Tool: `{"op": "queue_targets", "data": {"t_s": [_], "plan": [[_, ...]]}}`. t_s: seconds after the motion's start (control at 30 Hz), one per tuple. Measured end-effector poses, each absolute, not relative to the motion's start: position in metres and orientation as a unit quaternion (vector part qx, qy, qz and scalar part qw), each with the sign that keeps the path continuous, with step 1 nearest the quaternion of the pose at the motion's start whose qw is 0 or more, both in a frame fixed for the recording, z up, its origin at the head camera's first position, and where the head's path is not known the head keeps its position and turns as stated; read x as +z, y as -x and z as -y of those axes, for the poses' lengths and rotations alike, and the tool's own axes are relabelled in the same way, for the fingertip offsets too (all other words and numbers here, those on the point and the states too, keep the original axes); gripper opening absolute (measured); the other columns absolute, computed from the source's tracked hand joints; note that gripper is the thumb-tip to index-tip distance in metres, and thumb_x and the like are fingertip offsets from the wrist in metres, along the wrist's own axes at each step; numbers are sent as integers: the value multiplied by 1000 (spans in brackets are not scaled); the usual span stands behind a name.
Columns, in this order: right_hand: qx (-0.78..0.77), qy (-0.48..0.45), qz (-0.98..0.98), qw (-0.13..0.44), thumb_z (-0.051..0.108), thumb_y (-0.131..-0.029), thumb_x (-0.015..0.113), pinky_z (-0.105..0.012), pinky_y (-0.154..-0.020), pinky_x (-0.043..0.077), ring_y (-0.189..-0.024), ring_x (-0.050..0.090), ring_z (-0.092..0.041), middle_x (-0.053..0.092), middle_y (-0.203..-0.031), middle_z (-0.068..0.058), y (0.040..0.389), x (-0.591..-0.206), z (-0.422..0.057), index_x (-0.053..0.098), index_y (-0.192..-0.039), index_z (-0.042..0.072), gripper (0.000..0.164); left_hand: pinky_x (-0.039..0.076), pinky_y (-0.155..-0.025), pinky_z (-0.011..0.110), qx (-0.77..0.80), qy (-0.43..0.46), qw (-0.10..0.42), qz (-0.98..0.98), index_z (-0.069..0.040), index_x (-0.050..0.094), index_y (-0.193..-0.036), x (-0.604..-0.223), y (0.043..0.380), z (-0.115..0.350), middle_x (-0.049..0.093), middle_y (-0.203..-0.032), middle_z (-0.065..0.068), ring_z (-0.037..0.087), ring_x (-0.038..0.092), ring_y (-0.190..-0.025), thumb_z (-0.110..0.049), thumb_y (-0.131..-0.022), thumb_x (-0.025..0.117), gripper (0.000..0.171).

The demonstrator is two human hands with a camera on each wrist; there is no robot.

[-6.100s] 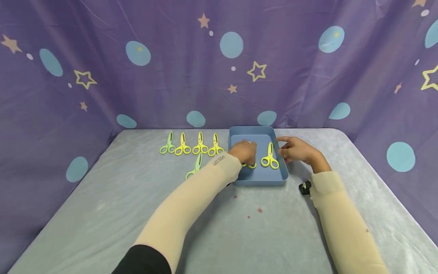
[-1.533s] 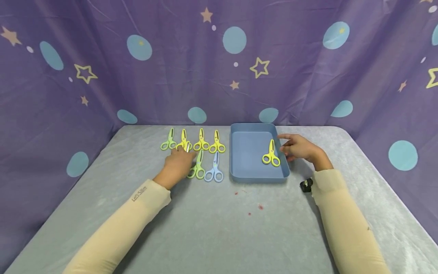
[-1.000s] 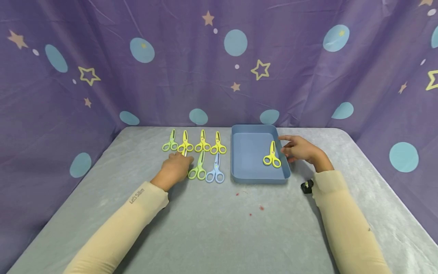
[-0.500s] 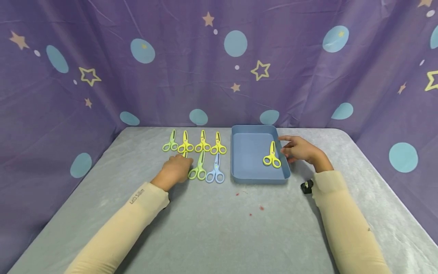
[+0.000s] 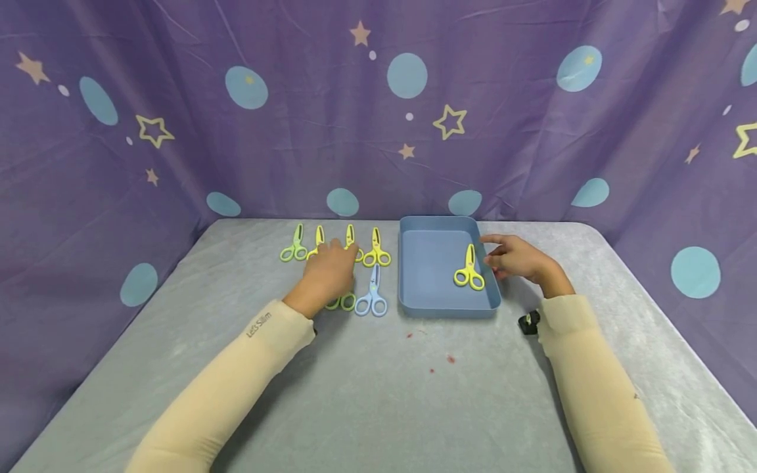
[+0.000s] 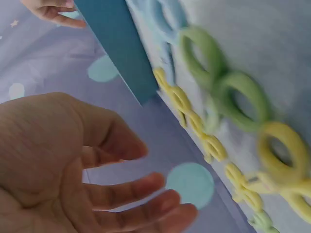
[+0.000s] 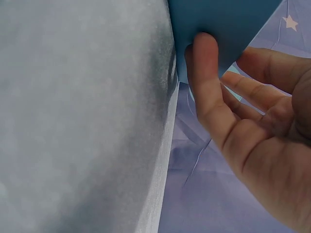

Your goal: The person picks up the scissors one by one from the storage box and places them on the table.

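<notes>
My left hand [image 5: 329, 269] hovers over the scissors on the table, fingers apart and nothing in them. In the left wrist view, a yellow pair of scissors [image 6: 286, 150] lies beside a green pair [image 6: 226, 80], both clear of the hand. The head view shows the green handles [image 5: 341, 302] partly behind the hand, with a blue pair [image 5: 371, 299] to their right. A back row holds a green pair [image 5: 294, 248] and several yellow ones [image 5: 376, 253]. My right hand [image 5: 520, 256] touches the right wall of the blue tray [image 5: 449, 311], fingers loosely bent. One yellow pair [image 5: 470, 272] lies inside.
A grey cloth covers the table [image 5: 378, 407], with small red marks in front of the tray. A purple patterned curtain [image 5: 296, 131] hangs behind and at the sides. A small black object [image 5: 529, 322] sits by the right cuff.
Earlier, my left hand was over a yellow pair in the tray. It laid a yellow pair left of the front green one, let go and moved right and back. The right hand stayed put.
</notes>
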State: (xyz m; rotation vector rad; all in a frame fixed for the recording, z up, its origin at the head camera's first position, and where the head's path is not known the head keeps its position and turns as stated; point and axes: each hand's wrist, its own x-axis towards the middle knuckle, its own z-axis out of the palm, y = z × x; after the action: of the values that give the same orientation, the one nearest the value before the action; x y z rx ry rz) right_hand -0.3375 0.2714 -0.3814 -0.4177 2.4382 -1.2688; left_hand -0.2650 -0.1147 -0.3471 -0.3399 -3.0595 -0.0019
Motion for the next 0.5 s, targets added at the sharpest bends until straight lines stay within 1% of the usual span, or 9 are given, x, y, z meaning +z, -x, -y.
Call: {"op": "queue_targets", "data": {"t_s": [0.1, 0.23, 0.27, 0.37, 0.5], "plan": [[-448, 147, -864, 179, 4, -104, 54, -45, -89, 57, -110, 63, -36, 52, -137, -36, 337, -380, -271, 28, -159, -2, 61, 57, -71, 56, -11, 125, 57, 990, -7, 57, -134, -344, 271, 97, 57, -120, 24, 45, 56, -109, -11, -90, 66, 45], [-448, 146, -864, 179, 4, -104, 53, -45, -89, 57, -109, 64, -35, 52, -136, -36, 337, -379, -270, 27, -159, -2, 61, 57, -74, 54, -5, 154, 81, 985, -9, 57, -136, -337, 277, 70, 58, -123, 20, 42, 57, -111, -16, -92, 68, 46], [-449, 145, -864, 178, 3, -104, 53, -45, -89, 57, -107, 64, -34, 52, -136, -37, 337, -379, -270, 27, -159, -3, 61, 57, -75, 53, -3, 162, 82, 983, -9, 57, -134, -335, 278, 62, 59, -123, 20, 41, 57, -110, -17, -93, 68, 43], [-449, 144, -864, 176, 3, -104, 54, -44, -87, 57, -103, 65, -32, 53, -135, -36, 336, -379, -271, 28, -159, -3, 61, 58, -79, 51, 0, 188, 71, 980, -9, 55, -140, -327, 283, 38, 57, -129, 20, 40, 58, -114, -19, -97, 64, 45], [-453, 145, -862, 178, 3, -104, 54, -43, -85, 57, -99, 66, -30, 55, -133, -35, 337, -378, -271, 28, -159, -3, 61, 56, -86, 48, -19, 219, 28, 975, -11, 51, -145, -321, 290, 11, 55, -136, 18, 39, 57, -120, -20, -100, 57, 46]]}}
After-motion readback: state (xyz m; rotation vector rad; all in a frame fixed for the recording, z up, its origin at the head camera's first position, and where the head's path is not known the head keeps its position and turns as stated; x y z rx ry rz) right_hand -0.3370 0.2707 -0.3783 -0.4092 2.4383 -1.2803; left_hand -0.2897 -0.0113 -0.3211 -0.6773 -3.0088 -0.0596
